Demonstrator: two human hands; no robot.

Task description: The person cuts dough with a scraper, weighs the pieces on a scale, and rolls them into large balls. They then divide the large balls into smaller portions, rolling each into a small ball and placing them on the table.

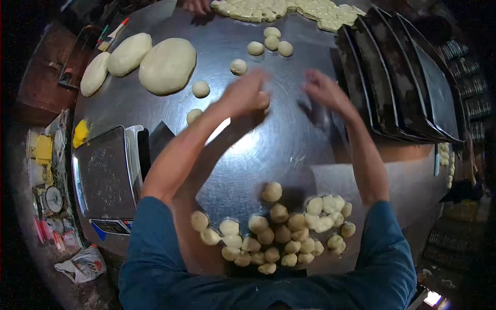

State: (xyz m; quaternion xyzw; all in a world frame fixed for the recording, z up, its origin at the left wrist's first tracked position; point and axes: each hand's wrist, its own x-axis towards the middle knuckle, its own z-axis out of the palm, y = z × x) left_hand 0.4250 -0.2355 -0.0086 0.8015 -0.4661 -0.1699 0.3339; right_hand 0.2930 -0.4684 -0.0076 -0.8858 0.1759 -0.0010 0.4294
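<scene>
My left hand (248, 95) is over the steel table, blurred by motion, with its fingers curled. A dough ball (263, 100) shows at its right edge, partly hidden by the hand. My right hand (325, 90) hangs above the table near the black trays, its fingers apart and holding nothing. Round dough balls (238, 66) lie just beyond and to the left of my left hand. A small group of balls (272, 42) sits farther back. Close to my body, several dough pieces (282, 233) are clustered at the near edge.
Large dough masses (168, 66) lie at the back left beside a brush (119, 30). Black trays (385, 72) stand at the right. A scale (135, 155) and dark tray (103, 173) are at left. Flattened dough (258, 9) and another person's hand (197, 5) are at the far edge.
</scene>
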